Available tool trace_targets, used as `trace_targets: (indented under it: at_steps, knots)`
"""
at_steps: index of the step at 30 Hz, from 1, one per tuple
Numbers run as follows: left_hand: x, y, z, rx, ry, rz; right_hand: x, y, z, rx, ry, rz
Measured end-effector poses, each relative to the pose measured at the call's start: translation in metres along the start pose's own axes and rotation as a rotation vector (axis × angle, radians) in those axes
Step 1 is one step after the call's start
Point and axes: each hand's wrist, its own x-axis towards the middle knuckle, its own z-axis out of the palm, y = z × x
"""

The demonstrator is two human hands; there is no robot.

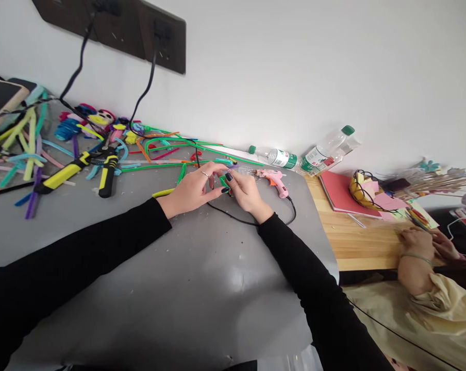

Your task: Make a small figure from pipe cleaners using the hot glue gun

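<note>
Above the far part of the grey tabletop [202,268], my two hands meet around a small piece of green pipe cleaner [222,181]. My right hand [246,190] pinches it between thumb and fingers. From the other side, the curved fingers and thumb of my left hand [196,186] close on the same piece; its lower end is hidden by the fingertips. A yellow pipe cleaner [162,193] lies by my left wrist. Just right of my hands rests a pink hot glue gun [273,180], its black cord looping under my right wrist.
Pliers with yellow-black handles [108,175], coloured pipe cleaners [32,139] and small fuzzy figures [97,118] crowd the back left. Plastic bottles [283,158] lean by the wall. On the wooden table [356,245] are a red folder [343,193], a basket [362,188] and another person's hands [418,242].
</note>
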Motion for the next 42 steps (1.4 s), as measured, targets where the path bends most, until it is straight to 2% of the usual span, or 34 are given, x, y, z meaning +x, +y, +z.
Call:
trace_targets:
  at_steps: [12, 19, 27, 34, 42]
  knots:
    - [0.0, -0.004, 0.0, -0.063, -0.019, 0.003, -0.001, 0.005, 0.002, -0.05, -0.025, -0.068]
    - [-0.002, -0.008, 0.002, 0.055, -0.012, 0.001, 0.001, 0.006, 0.003, -0.045, -0.114, -0.088]
    - [-0.004, -0.012, 0.006, 0.145, 0.004, 0.108, 0.001, 0.004, 0.005, 0.043, -0.192, 0.045]
    - [-0.002, -0.011, 0.004, 0.117, 0.139, 0.184, 0.003, -0.001, 0.003, 0.108, -0.154, 0.065]
    - [-0.002, -0.007, 0.002, 0.113, 0.167, 0.133, 0.002, -0.002, 0.002, -0.022, -0.031, 0.052]
